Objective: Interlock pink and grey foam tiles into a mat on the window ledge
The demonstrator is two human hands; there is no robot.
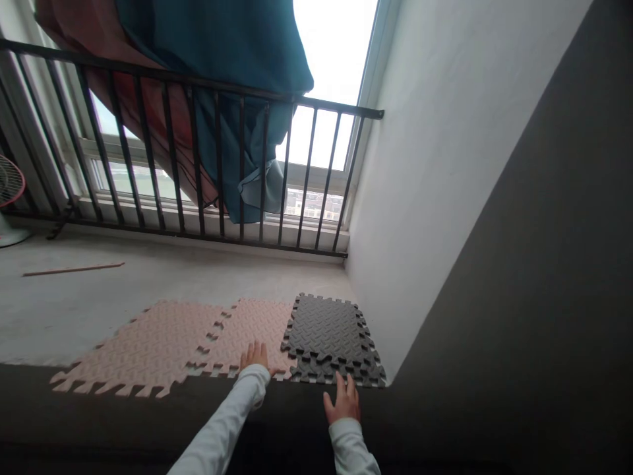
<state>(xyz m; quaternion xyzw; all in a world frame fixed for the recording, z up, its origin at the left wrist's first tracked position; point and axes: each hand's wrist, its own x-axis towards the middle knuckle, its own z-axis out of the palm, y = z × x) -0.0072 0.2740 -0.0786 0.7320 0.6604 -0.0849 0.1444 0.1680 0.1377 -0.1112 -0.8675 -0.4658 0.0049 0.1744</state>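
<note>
My left hand (pixel 256 356) lies flat at the front edge of a pink interlocking foam mat (pixel 257 323), fingers stretched out over its textured surface. Just in front of the dark grey foam mats is my right hand (pixel 343 399), its fingers apart and the tips at their near edge; whether they touch is hard to tell. The upper grey mat (pixel 326 326) rests partly over another grey mat (pixel 316 371), whose toothed edge shows below it. Farther left, a second group of pink matting (pixel 148 340) lies on the ledge, with a jagged seam beside the middle pink one.
A white wall (pixel 420 132) rises right of the grey mats. Behind the ledge (pixel 198 264) stands a black metal railing (pixel 217 158), with blue and pink cloth (pixel 222 46) hanging by the window. A thin stick (pixel 74 269) and a fan (pixel 10 191) are at left.
</note>
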